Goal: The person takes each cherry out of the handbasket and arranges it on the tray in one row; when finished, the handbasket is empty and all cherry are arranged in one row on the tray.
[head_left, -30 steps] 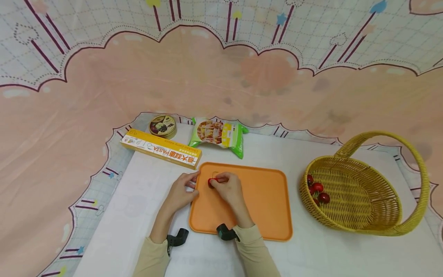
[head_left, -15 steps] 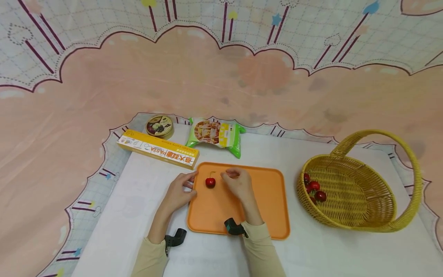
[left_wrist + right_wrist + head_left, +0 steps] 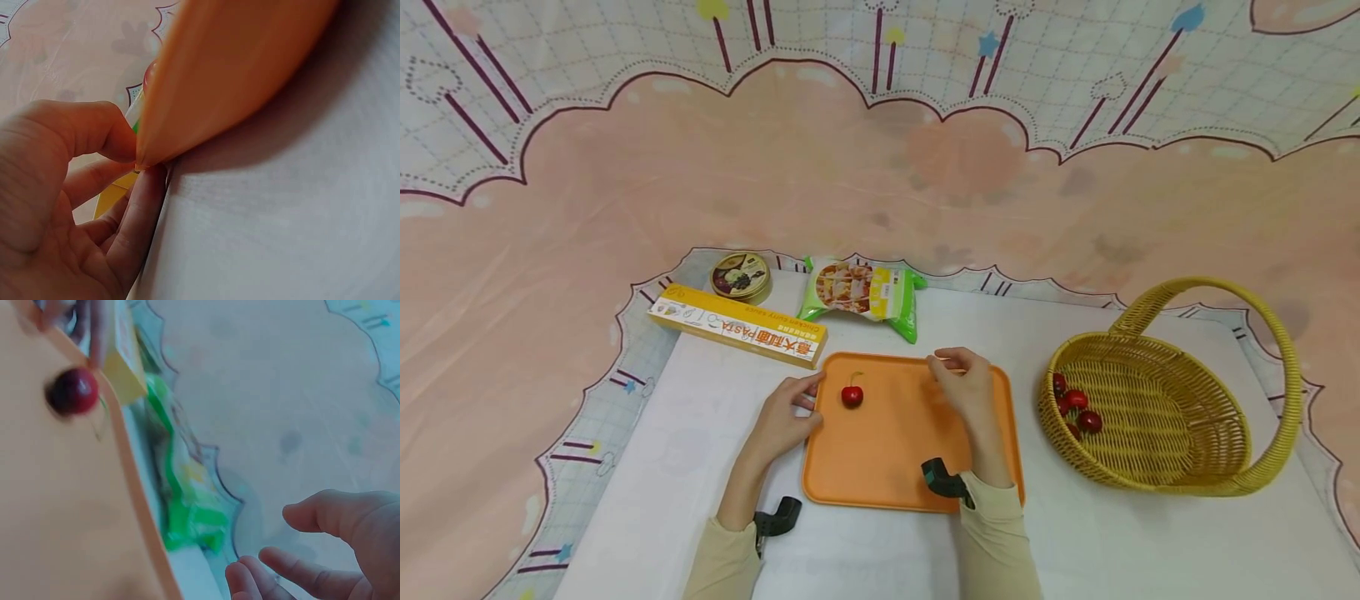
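One dark red cherry with a thin stem lies on the orange tray, near its back left corner. In the right wrist view the cherry is slightly blurred. My left hand holds the tray's left edge. Up close in the left wrist view, thumb and fingers meet at the orange rim. Over the tray's back right part hovers my right hand. Its thumb and fingers are spread apart with nothing between them.
A wicker basket with a tall handle stands to the right, several cherries at its left side. Behind the tray lie a pasta box, a round tin and a green snack bag.
My right hand has let go of the cherry and moved right across the tray, leaving the cherry lying there. My left hand has stayed at the tray's edge.
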Tool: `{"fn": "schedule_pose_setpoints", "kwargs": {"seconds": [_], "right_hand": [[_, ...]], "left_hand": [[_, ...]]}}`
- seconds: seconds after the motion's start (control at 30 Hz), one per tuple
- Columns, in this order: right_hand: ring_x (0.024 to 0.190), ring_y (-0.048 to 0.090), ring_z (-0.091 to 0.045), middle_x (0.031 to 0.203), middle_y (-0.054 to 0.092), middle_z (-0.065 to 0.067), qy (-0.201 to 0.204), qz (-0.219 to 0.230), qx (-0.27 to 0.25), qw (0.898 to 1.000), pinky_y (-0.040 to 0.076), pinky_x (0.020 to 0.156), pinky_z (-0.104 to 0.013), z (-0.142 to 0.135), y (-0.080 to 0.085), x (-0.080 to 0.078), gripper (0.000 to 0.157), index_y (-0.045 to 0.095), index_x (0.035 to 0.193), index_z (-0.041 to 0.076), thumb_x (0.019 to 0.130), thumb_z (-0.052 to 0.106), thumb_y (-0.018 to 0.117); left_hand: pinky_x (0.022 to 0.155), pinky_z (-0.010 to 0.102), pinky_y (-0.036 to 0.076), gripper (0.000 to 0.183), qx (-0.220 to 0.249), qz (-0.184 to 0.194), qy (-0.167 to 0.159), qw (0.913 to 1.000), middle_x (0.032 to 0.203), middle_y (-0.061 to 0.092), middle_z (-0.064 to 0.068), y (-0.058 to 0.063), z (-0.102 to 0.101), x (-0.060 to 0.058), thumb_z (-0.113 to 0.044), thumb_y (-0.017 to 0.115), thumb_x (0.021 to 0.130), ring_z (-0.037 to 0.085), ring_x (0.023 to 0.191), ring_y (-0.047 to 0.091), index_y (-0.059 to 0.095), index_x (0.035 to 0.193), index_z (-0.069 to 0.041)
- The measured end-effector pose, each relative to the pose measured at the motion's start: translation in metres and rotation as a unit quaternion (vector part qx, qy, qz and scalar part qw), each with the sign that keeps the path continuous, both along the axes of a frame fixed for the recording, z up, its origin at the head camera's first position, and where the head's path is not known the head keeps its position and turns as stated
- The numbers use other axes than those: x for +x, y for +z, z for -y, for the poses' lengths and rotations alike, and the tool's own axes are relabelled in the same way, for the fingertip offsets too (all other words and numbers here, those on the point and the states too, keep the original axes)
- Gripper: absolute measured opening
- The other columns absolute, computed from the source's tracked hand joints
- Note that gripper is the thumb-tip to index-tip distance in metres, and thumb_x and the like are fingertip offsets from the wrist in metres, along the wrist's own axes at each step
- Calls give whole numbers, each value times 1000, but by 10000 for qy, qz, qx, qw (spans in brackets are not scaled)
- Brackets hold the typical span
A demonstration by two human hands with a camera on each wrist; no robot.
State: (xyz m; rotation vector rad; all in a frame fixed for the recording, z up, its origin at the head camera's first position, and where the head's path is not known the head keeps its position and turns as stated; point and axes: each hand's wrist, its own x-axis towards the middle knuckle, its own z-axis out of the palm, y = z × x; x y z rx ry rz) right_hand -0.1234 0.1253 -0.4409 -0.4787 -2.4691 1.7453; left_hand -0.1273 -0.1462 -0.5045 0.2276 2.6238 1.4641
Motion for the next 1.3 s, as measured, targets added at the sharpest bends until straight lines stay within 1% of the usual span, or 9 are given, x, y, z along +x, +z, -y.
{"fn": "schedule_pose_setpoints", "kwargs": {"seconds": [0.13,0.23,0.37,0.5,0.63,0.77,0.83,1.1,1.3], "right_hand": [[76,65,-39,88,67,-18,-156,-40,23,9999,53,60,-32,-21,6,1,24,71,108,-2,91,14,67],[73,66,-30,89,67,-17,-269,15,69,9996,56,65,-34,-38,10,5,26,70,110,-1,92,16,67],[70,66,-14,89,68,-15,-522,19,-72,9986,55,66,-27,-58,16,13,29,69,113,-2,93,18,65],[69,64,-1,83,68,-2,-826,37,-321,9961,54,67,-23,-78,24,22,32,66,118,-4,93,17,64],[68,64,0,76,66,11,-1121,51,-551,9922,53,63,-19,-105,31,27,35,63,120,-6,94,17,63],[68,65,-1,73,66,14,-1486,150,-592,9870,52,62,-18,-134,35,33,34,63,118,-5,93,18,64],[69,65,-1,75,65,14,-1556,257,-549,9860,52,62,-18,-147,36,37,35,62,119,-5,93,19,64],[70,61,5,80,61,14,-1227,1085,-72,9865,52,64,-17,-187,28,51,50,50,132,-11,98,26,55],[72,57,7,101,67,-4,-704,1725,165,9823,54,67,-19,-207,24,53,61,38,141,-15,100,29,49]], "left_hand": [[76,33,52,59,-21,35,6,10000,105,58,10,1,-1,0,3,67,76,21,87,61,60,134,-3],[76,32,52,59,-21,48,24,10000,105,58,10,1,-1,0,3,67,76,21,87,61,60,134,-3],[75,30,52,60,-45,43,21,10000,105,58,10,0,-1,1,4,68,76,21,87,61,60,134,-3],[76,30,51,59,-70,20,20,10000,104,57,10,-1,0,2,3,67,76,20,87,61,59,135,-3],[76,31,51,59,-74,18,27,10000,104,57,10,0,0,2,3,67,77,20,87,61,59,135,-3],[77,31,52,59,-77,30,-4,10000,104,57,10,2,-1,2,2,68,77,21,88,61,59,135,-3],[77,30,52,59,-83,52,-17,10000,105,57,9,3,-1,2,1,68,77,21,88,60,59,135,-3],[76,29,51,59,-61,87,-5,9999,105,57,10,3,-1,1,2,67,78,21,88,60,59,135,-4],[77,30,51,59,-102,93,19,9999,106,57,11,2,1,1,3,67,78,21,89,60,58,136,-3]]}}
